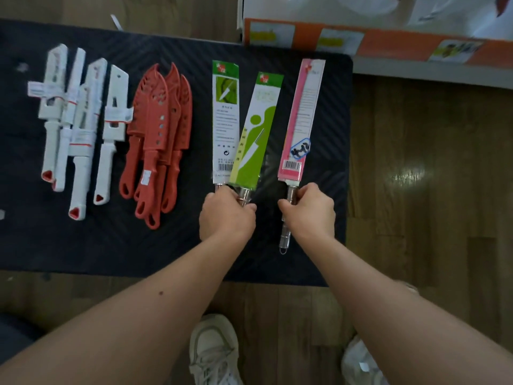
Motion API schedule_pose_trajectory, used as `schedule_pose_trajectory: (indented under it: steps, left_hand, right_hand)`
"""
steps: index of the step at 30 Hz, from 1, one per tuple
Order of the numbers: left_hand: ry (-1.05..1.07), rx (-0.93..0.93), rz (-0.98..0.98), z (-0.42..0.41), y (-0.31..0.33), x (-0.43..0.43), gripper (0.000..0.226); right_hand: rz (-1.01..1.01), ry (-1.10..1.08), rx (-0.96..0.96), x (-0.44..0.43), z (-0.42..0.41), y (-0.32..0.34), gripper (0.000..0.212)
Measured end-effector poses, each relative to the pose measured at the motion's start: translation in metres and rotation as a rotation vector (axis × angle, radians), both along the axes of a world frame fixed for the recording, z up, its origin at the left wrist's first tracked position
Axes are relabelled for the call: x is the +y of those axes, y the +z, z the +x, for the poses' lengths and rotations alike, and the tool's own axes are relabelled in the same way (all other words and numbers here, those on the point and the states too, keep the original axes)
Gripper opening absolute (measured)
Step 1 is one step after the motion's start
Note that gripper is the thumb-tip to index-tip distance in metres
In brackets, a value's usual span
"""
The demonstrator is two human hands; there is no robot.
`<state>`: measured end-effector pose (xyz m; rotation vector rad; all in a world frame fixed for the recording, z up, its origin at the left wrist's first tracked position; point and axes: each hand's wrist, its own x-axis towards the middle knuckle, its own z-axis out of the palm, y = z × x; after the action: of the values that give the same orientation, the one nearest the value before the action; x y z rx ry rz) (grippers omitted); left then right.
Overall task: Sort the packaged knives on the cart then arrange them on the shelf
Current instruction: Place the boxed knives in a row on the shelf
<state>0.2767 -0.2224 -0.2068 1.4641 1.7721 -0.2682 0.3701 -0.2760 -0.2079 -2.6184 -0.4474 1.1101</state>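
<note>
Knives look nearly sorted on the cart (pixel 319 254): white (pixel 75 126), red (pixel 158 140), sleeved. Left hand (pixel 226 215) grips two green ones (pixel 244 129), right hand (pixel 309 209) the pink one (pixel 301 120), fingers wrapped round the handles. Next up is probably the shelf (pixel 416 69).

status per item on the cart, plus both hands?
white knives: sheathed, grouped at left, lying flat
red knives: sheathed, overlapping pile
green-sleeved knives: two, handles gripped by left hand
pink-sleeved knife: handle gripped by right hand
cart: holds all groups
</note>
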Motion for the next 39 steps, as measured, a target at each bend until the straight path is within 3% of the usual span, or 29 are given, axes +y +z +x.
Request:
schedule_pose_trajectory:
  steps: [7,12,19,24,30,33,39]
  left_hand:
    - [0.038,-0.011,0.035,0.005,0.021,0.000,0.027]
    - [0.041,-0.088,0.086,0.014,0.080,0.014,0.029]
    - [-0.010,-0.282,0.236,0.059,0.254,0.063,0.025]
    - [0.041,-0.450,0.274,0.080,0.396,0.094,0.021]
    - [0.037,-0.554,0.349,0.077,0.545,0.096,0.016]
    - [-0.020,-0.570,0.433,0.072,0.595,0.088,0.024]
    - [-0.021,-0.600,0.391,0.061,0.648,0.079,0.023]
  right_hand:
    - [0.051,0.019,0.010,-0.008,-0.001,0.017,0.023]
    - [0.134,0.090,-0.023,-0.006,0.017,0.080,0.021]
    - [0.229,0.167,-0.108,0.041,0.063,0.250,0.025]
    - [0.404,0.184,-0.183,0.073,0.086,0.393,0.023]
    - [0.542,0.066,-0.204,0.080,0.090,0.555,0.028]
    - [0.571,0.034,-0.168,0.070,0.084,0.599,0.024]
    - [0.664,-0.052,-0.157,0.055,0.065,0.648,0.031]
